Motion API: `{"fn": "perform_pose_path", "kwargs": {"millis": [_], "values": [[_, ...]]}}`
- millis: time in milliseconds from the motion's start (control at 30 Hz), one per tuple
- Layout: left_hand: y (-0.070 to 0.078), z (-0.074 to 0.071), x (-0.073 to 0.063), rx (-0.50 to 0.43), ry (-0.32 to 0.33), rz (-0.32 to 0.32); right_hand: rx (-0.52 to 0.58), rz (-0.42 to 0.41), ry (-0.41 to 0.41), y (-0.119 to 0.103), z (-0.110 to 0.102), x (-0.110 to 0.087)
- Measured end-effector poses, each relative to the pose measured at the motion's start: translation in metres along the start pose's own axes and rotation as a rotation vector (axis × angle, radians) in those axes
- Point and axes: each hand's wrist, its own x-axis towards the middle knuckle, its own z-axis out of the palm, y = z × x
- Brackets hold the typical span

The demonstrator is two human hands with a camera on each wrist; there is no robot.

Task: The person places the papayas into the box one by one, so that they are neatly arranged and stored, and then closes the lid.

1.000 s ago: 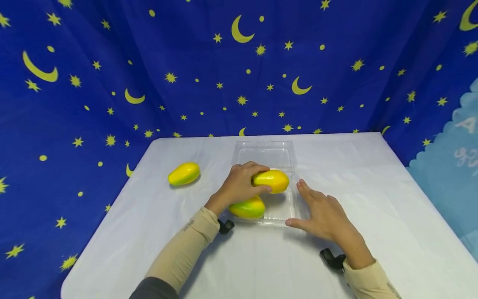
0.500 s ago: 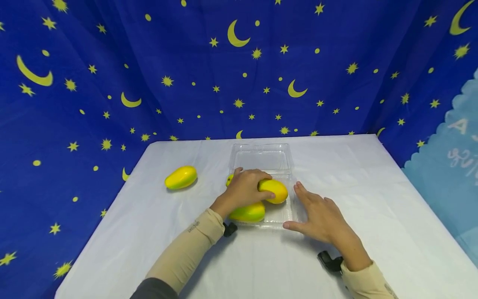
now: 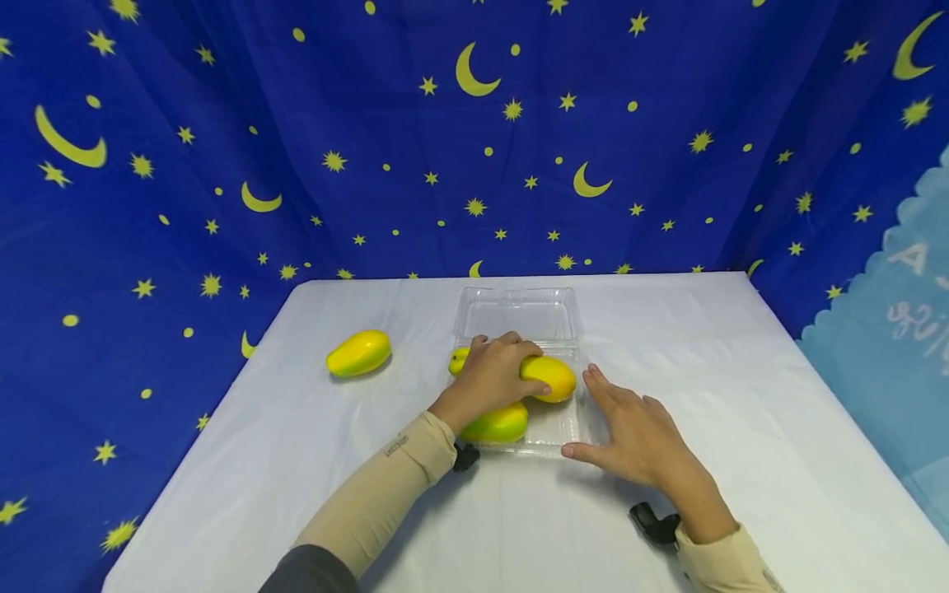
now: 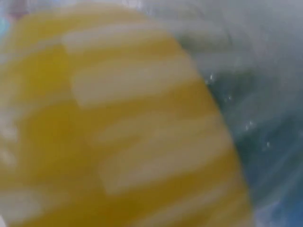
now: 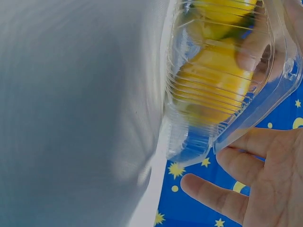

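My left hand (image 3: 495, 372) holds a yellow papaya (image 3: 549, 380) low over the base of a clear plastic clamshell box (image 3: 552, 428), fingers over its top and thumb on the near side. A yellow-green papaya (image 3: 498, 424) lies in the box's near left part. Left of the hand shows the yellow end (image 3: 458, 359) of what looks like another papaya, mostly hidden. Ribbed plastic blurs a large yellow papaya (image 4: 123, 118) in the left wrist view. My right hand (image 3: 633, 428) is spread beside the box's right wall; in the right wrist view its fingers (image 5: 241, 165) are at the rim.
One more papaya (image 3: 359, 354) lies on the white tablecloth (image 3: 245, 461), left of the box. The open lid (image 3: 517, 315) lies flat behind the base. A blue curtain (image 3: 415, 123) with moons and stars stands behind the table.
My left hand has lowered the papaya toward me, farther into the box base, then nudged it slightly right. The right hand stays nearly still. The view has shifted a little.
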Motion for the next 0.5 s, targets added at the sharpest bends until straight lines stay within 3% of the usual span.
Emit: {"fn": "perform_pose_path", "kwargs": {"millis": [167,500], "values": [[0.0007,-0.0002,-0.0008,0.015,0.005,-0.025,0.002,-0.002,0.006,-0.0007,0.0002,-0.0001],[0.0007,-0.0034,-0.0046,0.023,0.012,-0.016,0.000,0.006,0.000,-0.0014,0.0000,-0.0010]]}}
